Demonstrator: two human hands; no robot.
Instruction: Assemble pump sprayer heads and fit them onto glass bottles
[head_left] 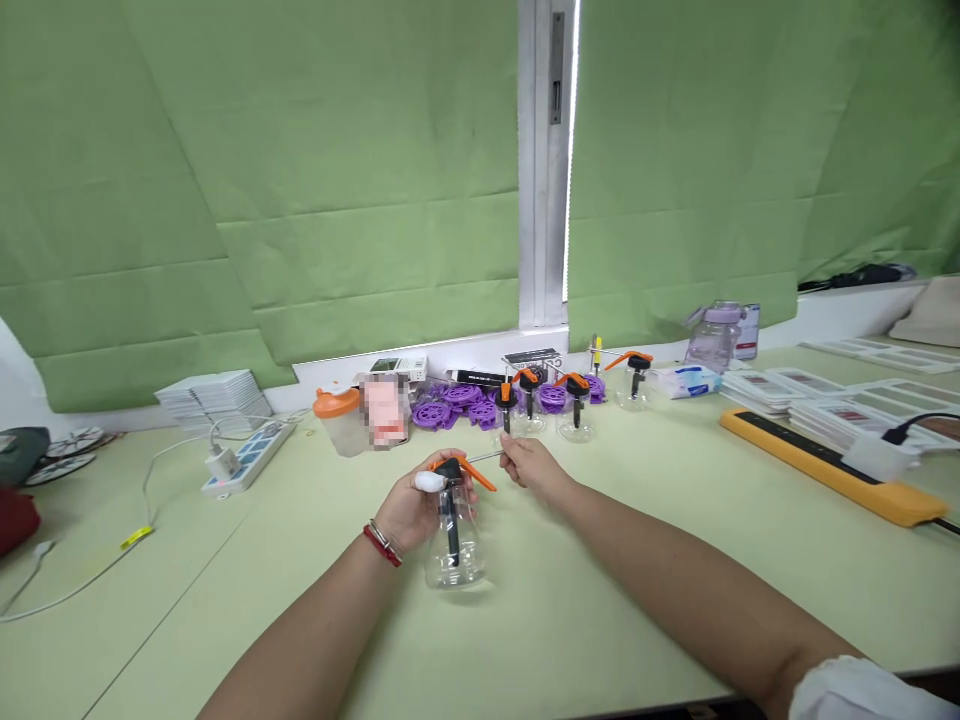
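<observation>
My left hand [415, 510] grips the neck of a clear plastic spray bottle [454, 545] with a black pump head and an orange trigger, standing on the pale green table [600, 600]. A white bandage covers one left fingertip, and a red bracelet sits on that wrist. My right hand [529, 465] pinches a thin metal nozzle rod [486, 457] sticking out of the bottle's pump head. Several similar spray bottles [576, 408] stand farther back near the wall.
Purple plastic discs [450, 405] lie by the wall with an orange-lidded cup [337, 420]. A white power strip [244, 458] and stacked white cards [214, 395] lie left; an orange power strip [825, 465], trays and a purple-lidded jar [716, 340] sit right. Green curtains hang behind.
</observation>
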